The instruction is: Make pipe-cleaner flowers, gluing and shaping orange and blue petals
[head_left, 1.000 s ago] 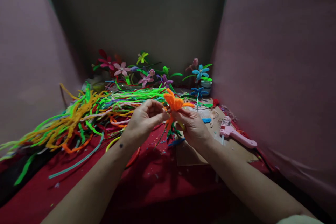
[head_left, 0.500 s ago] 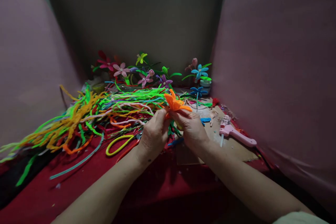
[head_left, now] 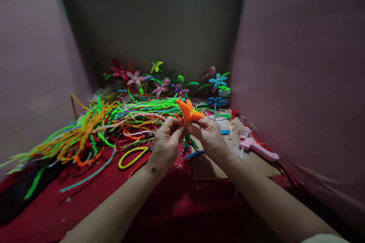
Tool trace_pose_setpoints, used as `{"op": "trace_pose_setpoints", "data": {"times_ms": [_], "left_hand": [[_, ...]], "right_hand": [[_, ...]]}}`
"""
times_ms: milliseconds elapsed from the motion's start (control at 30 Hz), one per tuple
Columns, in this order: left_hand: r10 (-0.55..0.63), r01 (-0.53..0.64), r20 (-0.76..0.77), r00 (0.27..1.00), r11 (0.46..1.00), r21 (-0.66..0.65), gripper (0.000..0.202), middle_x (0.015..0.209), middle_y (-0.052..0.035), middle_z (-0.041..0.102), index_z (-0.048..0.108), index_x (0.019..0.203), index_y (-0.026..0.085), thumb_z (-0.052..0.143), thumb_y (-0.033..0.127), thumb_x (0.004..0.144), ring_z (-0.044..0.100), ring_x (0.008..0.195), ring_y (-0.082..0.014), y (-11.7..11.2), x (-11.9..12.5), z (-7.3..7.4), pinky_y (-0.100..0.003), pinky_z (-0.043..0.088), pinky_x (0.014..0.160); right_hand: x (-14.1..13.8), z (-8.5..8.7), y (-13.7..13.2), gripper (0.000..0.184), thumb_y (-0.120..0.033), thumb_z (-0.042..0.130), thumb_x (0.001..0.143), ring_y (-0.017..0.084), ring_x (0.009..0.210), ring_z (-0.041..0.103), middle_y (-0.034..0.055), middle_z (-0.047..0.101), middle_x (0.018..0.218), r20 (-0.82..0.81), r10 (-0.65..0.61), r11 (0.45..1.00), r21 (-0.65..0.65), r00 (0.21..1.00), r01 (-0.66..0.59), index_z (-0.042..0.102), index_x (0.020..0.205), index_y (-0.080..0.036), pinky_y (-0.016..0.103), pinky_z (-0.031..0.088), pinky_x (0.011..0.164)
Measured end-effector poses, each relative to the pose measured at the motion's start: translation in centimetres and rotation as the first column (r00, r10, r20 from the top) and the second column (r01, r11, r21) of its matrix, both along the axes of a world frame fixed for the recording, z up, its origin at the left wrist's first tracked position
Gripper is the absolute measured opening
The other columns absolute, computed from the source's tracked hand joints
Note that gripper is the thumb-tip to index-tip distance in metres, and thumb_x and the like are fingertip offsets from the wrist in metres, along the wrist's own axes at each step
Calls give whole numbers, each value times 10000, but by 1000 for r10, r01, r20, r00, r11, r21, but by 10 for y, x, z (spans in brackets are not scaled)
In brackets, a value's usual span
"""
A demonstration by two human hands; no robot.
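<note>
An orange pipe-cleaner flower (head_left: 188,111) is held up between both of my hands above the red cloth (head_left: 85,201). My left hand (head_left: 167,144) pinches its base from the left, fingers closed. My right hand (head_left: 211,138) grips it from the right, fingers curled round the stem. Dark green leaves (head_left: 189,143) hang below the flower between my hands.
A big heap of loose pipe cleaners (head_left: 94,129) in green, yellow and orange spreads to the left. Several finished flowers (head_left: 159,83) stand at the back. A pink glue gun (head_left: 256,148) lies on a cardboard sheet (head_left: 211,167) at right. Pink walls close both sides.
My left hand has moved in from the left and closed on the flower's base beside my right hand. The flower has tilted slightly. A yellow loop on the cloth has come into view.
</note>
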State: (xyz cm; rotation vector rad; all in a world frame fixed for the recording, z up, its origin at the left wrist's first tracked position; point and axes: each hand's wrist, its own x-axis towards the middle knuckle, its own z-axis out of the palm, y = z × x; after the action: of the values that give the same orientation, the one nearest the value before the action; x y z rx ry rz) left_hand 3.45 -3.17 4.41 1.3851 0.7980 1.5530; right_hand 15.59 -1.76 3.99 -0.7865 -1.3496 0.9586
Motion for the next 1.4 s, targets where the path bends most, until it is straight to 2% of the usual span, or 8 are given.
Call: {"op": "trace_pose_setpoints", "data": {"times_ms": [233,467,533,633,767,1000,1200,1400], "left_hand": [[-212,270,333,919,953,-137,146,512,57,485,524,725,155,666,134,704,379,413,-42,-1,-3,4,-176,301,427],[-526,628,373,764,740,-242,96,478,79,361,568,794,118,628,157,731,212,389,-21,3,-14,11,-152,238,380],[-452,495,217,866,837,-234,91,534,50,439,555,781,137,614,202,755,293,414,-34,3,-14,9,-169,287,415],[-69,70,-175,982,998,-1,114,628,29,523,562,786,170,645,232,739,417,507,-66,1,-11,2,-192,343,498],[321,-197,-413,852,928,316,47,638,40,522,560,772,191,595,220,777,450,551,-81,-1,-10,-5,-200,365,562],[389,-255,-391,834,900,352,57,634,49,491,521,754,197,542,195,807,419,560,-83,3,-15,-5,-190,352,551],[423,-283,-390,818,886,367,45,654,47,517,530,772,199,546,201,815,456,589,-87,2,-11,-5,-195,369,595],[351,-281,-398,847,933,223,106,625,54,496,492,722,195,557,223,800,453,569,-91,4,-2,-9,-205,363,567]], "right_hand": [[1,2,-1,189,-282,738,639,104,647,509,-8,635,767,-207,110,987,-97,972,-132,735,822,-237,227,416,562],[2,7,-1,98,-256,738,622,63,544,441,-23,580,608,-273,246,939,-170,930,-298,719,683,-182,196,351,494],[0,7,-2,102,-255,744,607,59,539,433,-28,576,608,-325,224,937,-186,919,-294,706,661,-178,191,345,486],[-3,6,-3,113,-250,758,593,58,552,439,-34,584,654,-364,200,949,-160,910,-272,699,667,-188,187,357,496],[-3,6,-6,157,-285,751,618,93,626,505,-30,595,674,-300,216,953,-143,929,-268,706,746,-207,219,425,589],[-2,8,-7,134,-267,729,647,119,760,541,-25,612,755,-40,123,991,-46,992,-124,688,757,-203,262,428,772],[-8,5,-9,98,-305,681,699,105,652,480,-30,520,649,-112,-23,998,-62,993,16,681,737,-215,236,409,610],[-13,-8,-11,68,-303,681,715,133,730,492,-6,547,750,-167,-109,993,14,980,113,675,716,-235,277,424,681]]}}
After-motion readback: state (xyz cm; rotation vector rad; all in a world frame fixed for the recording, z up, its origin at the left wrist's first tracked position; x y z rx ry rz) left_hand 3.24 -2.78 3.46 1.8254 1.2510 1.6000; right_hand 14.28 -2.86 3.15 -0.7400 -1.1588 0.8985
